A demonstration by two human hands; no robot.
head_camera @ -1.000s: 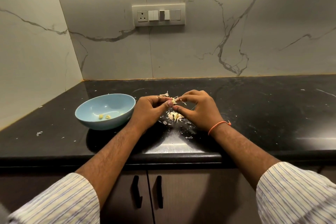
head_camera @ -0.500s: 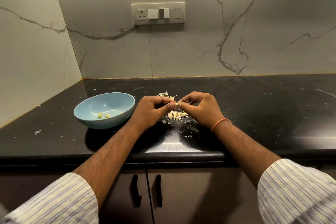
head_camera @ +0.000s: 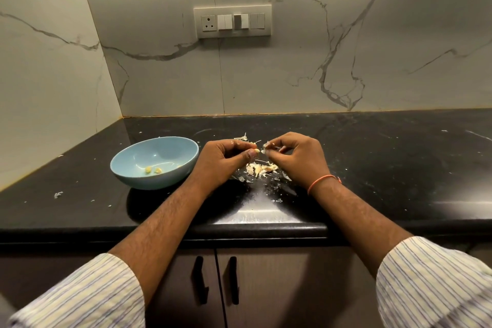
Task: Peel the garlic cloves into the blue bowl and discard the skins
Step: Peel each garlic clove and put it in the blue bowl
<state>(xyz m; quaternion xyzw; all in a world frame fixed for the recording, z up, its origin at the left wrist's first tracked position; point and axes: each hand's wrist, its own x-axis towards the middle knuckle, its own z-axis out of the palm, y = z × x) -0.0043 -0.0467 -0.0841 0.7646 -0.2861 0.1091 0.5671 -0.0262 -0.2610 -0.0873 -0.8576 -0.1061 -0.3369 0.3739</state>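
black counter [head_camera: 372,168], blue bowl [head_camera: 127,168] near left edge

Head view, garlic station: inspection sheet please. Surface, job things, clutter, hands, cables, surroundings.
Surface: glossy black stone countertop, speckled with pale flecks.
Job's things: round light-blue bowl left of the hands, a few peeled cloves inside; small pale garlic clove at the left hand's fingertips; pile of papery garlic skins on the counter under the hands.
Clutter: loose skin scraps on the counter's left side.
Hands: left hand pinches the clove; right hand pinches a piece of skin.
Cables: nothing seen.
Surroundings: white veined marble wall, white switch and socket panel, dark cabinet doors below.
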